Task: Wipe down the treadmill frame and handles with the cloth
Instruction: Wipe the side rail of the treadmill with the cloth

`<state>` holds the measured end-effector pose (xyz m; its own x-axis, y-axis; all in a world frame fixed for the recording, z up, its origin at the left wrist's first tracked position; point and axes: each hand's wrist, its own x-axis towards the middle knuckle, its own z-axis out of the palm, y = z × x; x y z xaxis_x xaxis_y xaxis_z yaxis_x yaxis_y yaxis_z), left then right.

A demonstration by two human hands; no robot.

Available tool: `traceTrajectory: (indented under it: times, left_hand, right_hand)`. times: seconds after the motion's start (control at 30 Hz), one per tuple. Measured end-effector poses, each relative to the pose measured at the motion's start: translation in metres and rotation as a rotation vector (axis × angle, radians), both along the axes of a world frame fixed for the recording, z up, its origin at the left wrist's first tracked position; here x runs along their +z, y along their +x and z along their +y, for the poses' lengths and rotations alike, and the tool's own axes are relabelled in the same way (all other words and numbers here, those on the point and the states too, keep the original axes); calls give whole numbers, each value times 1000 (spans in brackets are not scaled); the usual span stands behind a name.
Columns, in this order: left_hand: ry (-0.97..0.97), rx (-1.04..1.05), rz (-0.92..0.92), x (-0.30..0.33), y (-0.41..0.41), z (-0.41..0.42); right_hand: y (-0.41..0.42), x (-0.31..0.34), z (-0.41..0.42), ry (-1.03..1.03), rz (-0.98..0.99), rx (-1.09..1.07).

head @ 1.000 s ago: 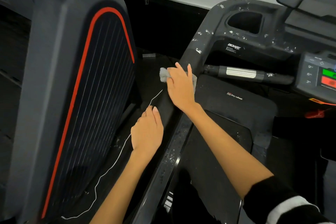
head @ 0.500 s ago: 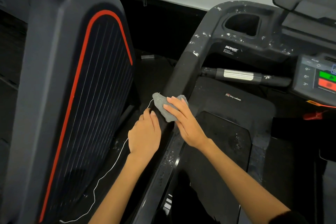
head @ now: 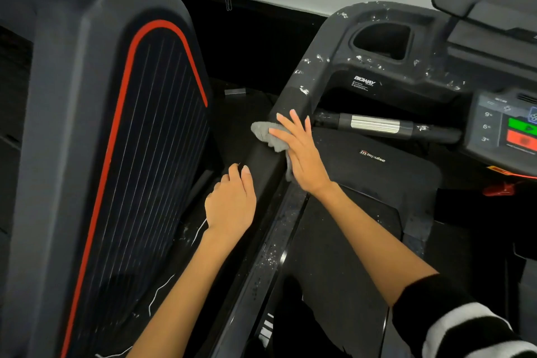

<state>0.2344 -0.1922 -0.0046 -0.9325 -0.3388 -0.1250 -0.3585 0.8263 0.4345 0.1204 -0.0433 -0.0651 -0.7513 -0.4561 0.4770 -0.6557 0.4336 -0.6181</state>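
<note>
On the sloping left upright of the treadmill frame (head: pixel 302 78), just below its speckled bend, pressing the grey cloth (head: pixel 266 135) flat against the dark surface with the right hand (head: pixel 302 154); working with that grip apart, fingers spread and palm down rather than clamped, probably to spread pressure over a wide patch and let the cloth slide along the post. Letting one bunched corner of the cloth poke out to the left of the fingertips, with the rest trapped under the palm and a fold hanging at the inner edge. Resting the left hand (head: pixel 231 206) lower down against the outer side of the same upright, seemingly bracing the body while leaning in; curling its fingers loosely, though not showing clearly whether that grip is pinching anything, since the thumb and forefinger are meeting over dark plastic. Leaving the white flecks on the cup holder (head: pixel 380 39) surround and on the side rail (head: pixel 270 256) unwiped, and the handle bar (head: pixel 374 124) with its silver sensor untouched, so judging the job as far from finished. Losing the console (head: pixel 505 125) at the right edge and its screen at the top, cutting off the neighbouring machine (head: pixel 87 154) on the left, hiding part of the thin white cord (head: pixel 158 295) behind the left forearm, and burying the floor between the machines in shadow.
</note>
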Motion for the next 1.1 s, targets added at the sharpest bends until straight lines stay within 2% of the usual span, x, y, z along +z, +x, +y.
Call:
traceTrajectory:
  times: [0.1,0.23,0.37,0.53,0.7,0.83,1.1]
  left_hand:
    - [41,12,-21,-2,-5,-1]
    - [154,54,-58,-1,-11,-1]
    - [133,71,-39,0,-13,2]
    - [60,51,34,0,-23,10]
    - [-55,37,66,6,-38,25]
    - [-148,22,7,4,-52,30]
    - [-158,101,47,6,-67,41]
  right_hand:
    - [-5,1,-9,-108,-46,-121]
    - [30,4,-48,-406,-266,-353]
    - [75,2,-67,-505,-326,-362]
    - [96,-19,-56,-457,-321,-260]
    - [60,-25,-42,-409,-262,-247]
    - [35,-26,-30,-352,-176,-195]
    - [-22,-6,-20,-399,-244,-308]
